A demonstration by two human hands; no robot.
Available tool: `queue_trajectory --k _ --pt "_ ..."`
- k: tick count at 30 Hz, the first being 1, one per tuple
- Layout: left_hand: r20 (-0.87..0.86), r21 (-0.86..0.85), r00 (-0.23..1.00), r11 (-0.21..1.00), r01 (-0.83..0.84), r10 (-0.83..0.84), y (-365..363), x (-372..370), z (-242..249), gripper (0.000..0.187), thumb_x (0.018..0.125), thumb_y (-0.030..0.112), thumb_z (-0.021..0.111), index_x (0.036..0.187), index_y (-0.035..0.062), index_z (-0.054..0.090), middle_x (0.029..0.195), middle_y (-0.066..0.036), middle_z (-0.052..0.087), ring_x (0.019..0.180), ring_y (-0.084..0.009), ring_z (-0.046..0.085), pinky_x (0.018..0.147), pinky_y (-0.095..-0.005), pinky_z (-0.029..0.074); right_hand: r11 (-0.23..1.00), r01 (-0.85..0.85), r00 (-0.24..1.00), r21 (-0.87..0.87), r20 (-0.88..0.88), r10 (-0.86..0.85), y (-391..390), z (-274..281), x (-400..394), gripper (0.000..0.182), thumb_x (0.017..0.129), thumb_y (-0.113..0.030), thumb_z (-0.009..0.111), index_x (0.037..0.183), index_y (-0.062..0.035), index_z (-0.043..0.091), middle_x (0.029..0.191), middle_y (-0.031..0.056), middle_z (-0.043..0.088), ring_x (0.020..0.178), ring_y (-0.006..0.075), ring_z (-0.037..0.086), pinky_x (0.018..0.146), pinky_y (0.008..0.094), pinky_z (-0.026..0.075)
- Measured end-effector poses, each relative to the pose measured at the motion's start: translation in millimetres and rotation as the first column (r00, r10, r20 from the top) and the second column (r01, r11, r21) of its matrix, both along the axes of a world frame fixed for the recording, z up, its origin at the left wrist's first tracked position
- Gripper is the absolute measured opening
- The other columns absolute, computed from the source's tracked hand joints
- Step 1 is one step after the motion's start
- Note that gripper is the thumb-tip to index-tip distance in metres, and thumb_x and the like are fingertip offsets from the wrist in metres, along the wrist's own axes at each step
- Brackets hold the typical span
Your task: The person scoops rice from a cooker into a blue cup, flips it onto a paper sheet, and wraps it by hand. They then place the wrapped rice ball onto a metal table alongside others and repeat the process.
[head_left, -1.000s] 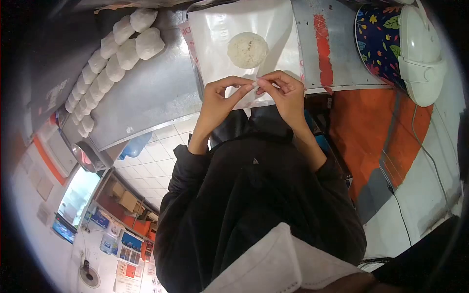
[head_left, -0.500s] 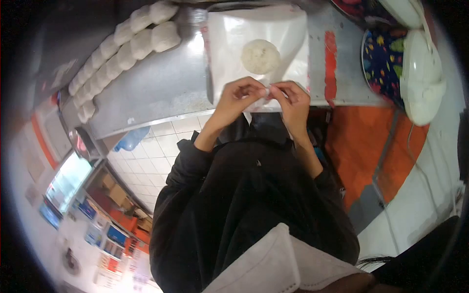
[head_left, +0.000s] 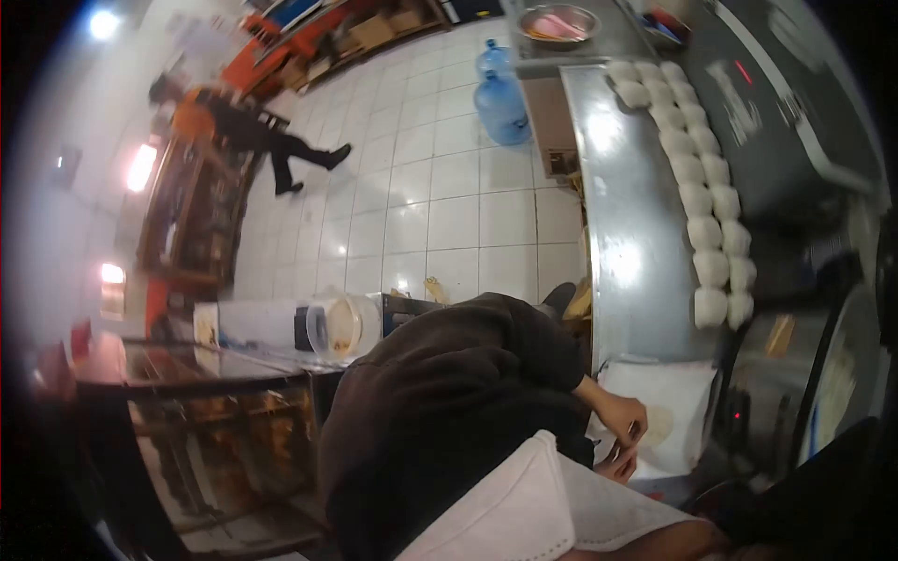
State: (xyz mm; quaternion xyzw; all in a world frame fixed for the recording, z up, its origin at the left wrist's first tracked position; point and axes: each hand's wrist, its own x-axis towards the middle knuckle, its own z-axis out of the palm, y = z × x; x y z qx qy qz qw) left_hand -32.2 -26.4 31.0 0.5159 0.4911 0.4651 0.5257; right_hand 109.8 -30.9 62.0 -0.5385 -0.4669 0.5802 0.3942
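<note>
At the right side of the view, my left hand [head_left: 621, 415] is closed with its fingertips drawn together. Just below it, my right hand [head_left: 617, 464] meets those fingertips, its fingers also pinched. Whatever lies between them is too small and blurred to make out. Both hands are over the near edge of a white plastic sheet [head_left: 690, 381] on the metal counter. A pale, flat round of dough [head_left: 659, 425] rests on that sheet, just beyond my left hand.
Two rows of white dough balls [head_left: 697, 201] line the metal counter [head_left: 613, 224]. A metal bowl [head_left: 559, 25] stands at its far end. Blue water jugs [head_left: 503, 107] are on the tiled floor. A person [head_left: 224, 122] walks near a cabinet. A clear tub [head_left: 341, 325] stands to the left.
My view has swung left, bringing the floor, jugs and another person into sight. My hands, still together at the sheet's near edge, now appear at the lower right.
</note>
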Motion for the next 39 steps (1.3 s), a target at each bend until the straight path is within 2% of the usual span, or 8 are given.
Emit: queue_trajectory --k 11,14,26,28,29,30,36,39 --pt "0.127 -0.09 0.992 0.996 -0.005 0.017 8.3 17.4 -20.9 0.018 0.073 0.02 0.069 0.078 0.0027 0.067 0.077 -0.008 0.068 0.074 -0.0191 0.064 0.068 -0.0315 0.049 0.975 -0.151 0.971 0.162 0.21 0.116 44.5 -19.4 -10.1 0.035 0.089 -0.022 0.06 0.1 0.0117 0.057 0.105 0.0207 0.059 0.092 0.0261 0.06 0.081 0.0366 0.053" --pt "-0.014 -0.041 0.999 0.999 -0.034 0.033 4.4 15.2 -1.1 0.018 0.073 0.02 0.068 0.08 0.0032 0.064 0.079 -0.008 0.066 0.076 -0.0202 0.063 0.068 -0.0329 0.048 0.971 -0.141 0.964 0.193 0.252 0.09 54.5 -20.8 -7.4 0.035 0.089 -0.022 0.06 0.1 0.0116 0.057 0.105 0.0208 0.059 0.092 0.026 0.06 0.081 0.0368 0.053" --pt "-0.325 0.115 0.912 0.947 0.299 -0.249 0.0 41.8 22.5 0.019 0.072 0.026 0.063 0.081 0.0095 0.06 0.078 -0.008 0.062 0.077 -0.028 0.061 0.066 -0.0411 0.044 0.951 -0.096 0.914 0.293 0.405 -0.033 86.8 -29.2 8.3 0.035 0.088 -0.021 0.061 0.102 0.0112 0.058 0.108 0.0211 0.059 0.092 0.0259 0.06 0.082 0.0372 0.052" --pt "-0.54 0.041 0.797 0.937 0.346 -0.271 -3.4 47.9 33.2 0.017 0.084 0.025 0.054 0.09 0.0133 0.065 0.094 -0.006 0.067 0.086 -0.0248 0.062 0.08 -0.036 0.045 0.951 -0.085 0.904 0.299 0.424 -0.053 90.1 -30.5 9.5 0.035 0.088 -0.021 0.062 0.102 0.0111 0.058 0.108 0.0211 0.059 0.093 0.0259 0.06 0.083 0.0373 0.051" --pt "-0.371 0.04 0.878 0.939 0.34 -0.303 -1.1 57.0 5.0 0.023 0.087 0.027 0.049 0.096 0.0106 0.062 0.108 -0.011 0.063 0.093 -0.0273 0.06 0.086 -0.0369 0.042 0.95 -0.08 0.897 0.302 0.437 -0.063 91.7 -30.9 10.6 0.035 0.088 -0.021 0.062 0.102 0.0111 0.058 0.108 0.0211 0.059 0.093 0.0259 0.06 0.083 0.0374 0.051" --pt "-0.331 0.05 0.89 0.936 0.35 -0.315 -0.3 62.5 -10.5 0.022 0.087 0.027 0.05 0.096 0.0105 0.062 0.106 -0.011 0.063 0.093 -0.0275 0.06 0.085 -0.0377 0.042 0.95 -0.079 0.889 0.303 0.453 -0.07 93.4 -30.9 11.4 0.035 0.088 -0.021 0.062 0.102 0.0111 0.058 0.109 0.0212 0.059 0.093 0.0259 0.06 0.083 0.0374 0.051" --pt "-0.571 0.124 0.764 0.889 0.441 -0.299 1.0 73.7 -28.8 0.021 0.081 0.027 0.054 0.091 0.0102 0.06 0.097 -0.011 0.061 0.091 -0.029 0.058 0.081 -0.0422 0.041 0.95 -0.062 0.8 0.305 0.584 -0.135 108.4 -30.5 20.7 0.035 0.087 -0.02 0.062 0.103 0.0108 0.058 0.11 0.0213 0.059 0.093 0.0259 0.06 0.084 0.0376 0.05" --pt "-0.625 0.158 0.724 0.861 0.484 -0.293 -3.9 83.9 -41.6 0.02 0.079 0.027 0.056 0.089 0.01 0.06 0.093 -0.011 0.061 0.09 -0.0298 0.058 0.078 -0.0444 0.041 0.971 -0.041 0.655 0.234 0.74 -0.151 118.5 -19.9 20.6 0.035 0.087 -0.02 0.063 0.103 0.0107 0.058 0.11 0.0214 0.059 0.093 0.0258 0.06 0.084 0.0378 0.05"
